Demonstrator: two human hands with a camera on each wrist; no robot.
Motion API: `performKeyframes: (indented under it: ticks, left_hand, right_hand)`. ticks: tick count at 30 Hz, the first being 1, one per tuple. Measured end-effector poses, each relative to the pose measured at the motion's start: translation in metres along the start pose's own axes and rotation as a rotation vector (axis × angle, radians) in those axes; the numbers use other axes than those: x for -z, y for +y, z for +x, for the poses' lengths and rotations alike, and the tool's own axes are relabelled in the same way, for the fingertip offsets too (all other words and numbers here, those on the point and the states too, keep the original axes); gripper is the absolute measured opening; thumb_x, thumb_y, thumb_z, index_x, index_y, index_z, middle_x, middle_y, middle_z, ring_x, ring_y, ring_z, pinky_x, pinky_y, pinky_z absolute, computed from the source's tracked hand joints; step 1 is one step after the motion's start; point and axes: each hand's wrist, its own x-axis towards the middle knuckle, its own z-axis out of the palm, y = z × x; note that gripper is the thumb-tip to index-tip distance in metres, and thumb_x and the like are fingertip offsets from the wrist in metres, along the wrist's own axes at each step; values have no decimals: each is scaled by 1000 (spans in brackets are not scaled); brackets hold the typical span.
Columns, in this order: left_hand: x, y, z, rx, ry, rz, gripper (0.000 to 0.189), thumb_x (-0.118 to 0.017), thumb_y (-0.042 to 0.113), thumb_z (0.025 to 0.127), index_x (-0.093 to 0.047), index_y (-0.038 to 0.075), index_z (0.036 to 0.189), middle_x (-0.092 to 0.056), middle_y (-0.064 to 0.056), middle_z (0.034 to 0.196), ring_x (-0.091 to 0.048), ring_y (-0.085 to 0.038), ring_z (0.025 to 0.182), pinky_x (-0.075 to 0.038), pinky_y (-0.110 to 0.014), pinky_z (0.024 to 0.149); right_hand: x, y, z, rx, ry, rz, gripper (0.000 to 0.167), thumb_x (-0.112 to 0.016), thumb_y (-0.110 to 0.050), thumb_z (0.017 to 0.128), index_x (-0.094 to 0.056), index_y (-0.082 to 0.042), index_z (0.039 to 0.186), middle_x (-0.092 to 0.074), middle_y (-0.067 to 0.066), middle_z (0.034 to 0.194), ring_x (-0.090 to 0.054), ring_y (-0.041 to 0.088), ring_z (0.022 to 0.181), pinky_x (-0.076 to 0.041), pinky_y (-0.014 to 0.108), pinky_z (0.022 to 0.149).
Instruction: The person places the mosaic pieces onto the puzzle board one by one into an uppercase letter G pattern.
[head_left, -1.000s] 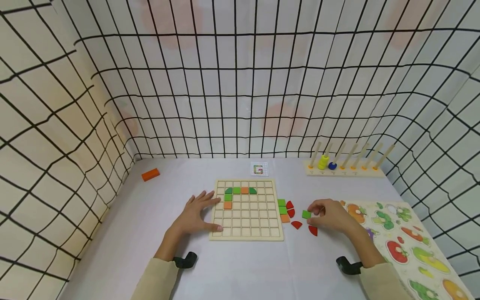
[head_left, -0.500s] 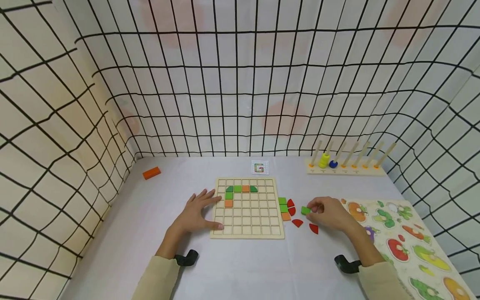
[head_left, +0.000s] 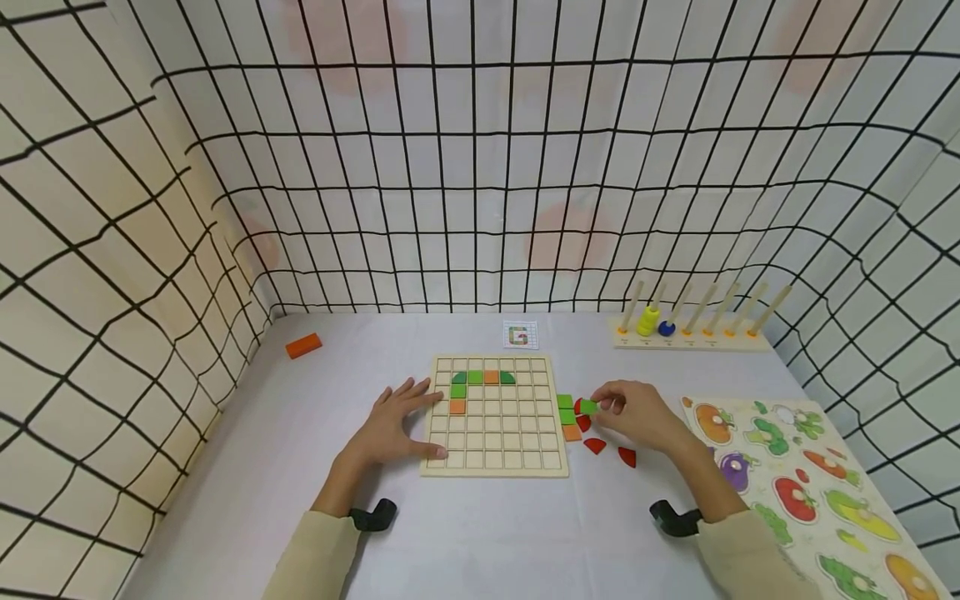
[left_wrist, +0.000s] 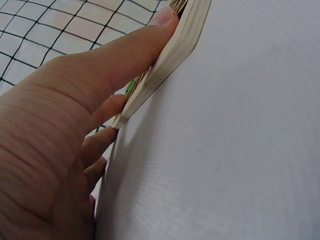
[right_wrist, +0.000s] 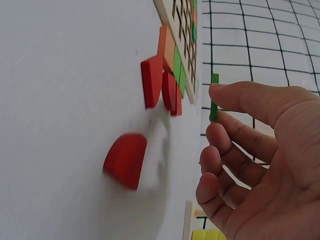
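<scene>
My right hand (head_left: 636, 414) pinches a green square tile (right_wrist: 214, 97) between thumb and index finger, held above the table. Below it lie several red quarter-round tiles (right_wrist: 126, 161). My left hand (head_left: 390, 427) rests at the left edge of a wooden grid board (head_left: 510, 433), fingers spread, with thumb and fingertips touching its rim. In the board's upper left, green and orange tiles (head_left: 457, 407) form a corner shape, with dark green rounded pieces at two of its cells. Green and orange square tiles (head_left: 572, 432) lie against the board's right side.
Behind the board lies a small pattern card (head_left: 521, 335). A peg stand (head_left: 690, 340) with yellow and blue rings is at the back right. A vegetable puzzle board (head_left: 817, 492) covers the right side. An orange block (head_left: 303, 346) sits at the back left.
My right hand has picked up the green tile from the table and carried it left, over the red pieces near the board. The left hand keeps its place.
</scene>
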Motion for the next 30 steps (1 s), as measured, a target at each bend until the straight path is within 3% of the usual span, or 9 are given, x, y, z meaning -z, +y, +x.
performKeyframes:
  ticks: [12,24,30]
  left_hand:
    - [0,-2,-1,-6,0,5,96,-85,66,69,-54,27,151,-33,-2,168,-17,-32,161,-8,-63,129]
    - [3,3,0,5,-8,0,96,-85,64,69,-53,27,152,-33,-2,169,-17,-30,161,-7,-61,129]
    - [2,1,0,4,-7,11,97,-84,65,69,-53,28,152,-32,-1,169,-17,-30,161,-7,-60,129]
  right_hand:
    - [-25,-45,19,13,-49,95,25,-80,-20,89,-73,-11,110,-62,0,88,-52,18,80,-43,24,59]
    - [-60,-73,37,145,-88,132,21,-81,-17,87,-74,-9,105,-61,-3,83,-51,14,76,-44,25,67]
    - [-74,-87,42,193,-96,130,20,-81,-15,87,-73,-8,104,-61,-5,82,-52,12,73,-46,23,65]
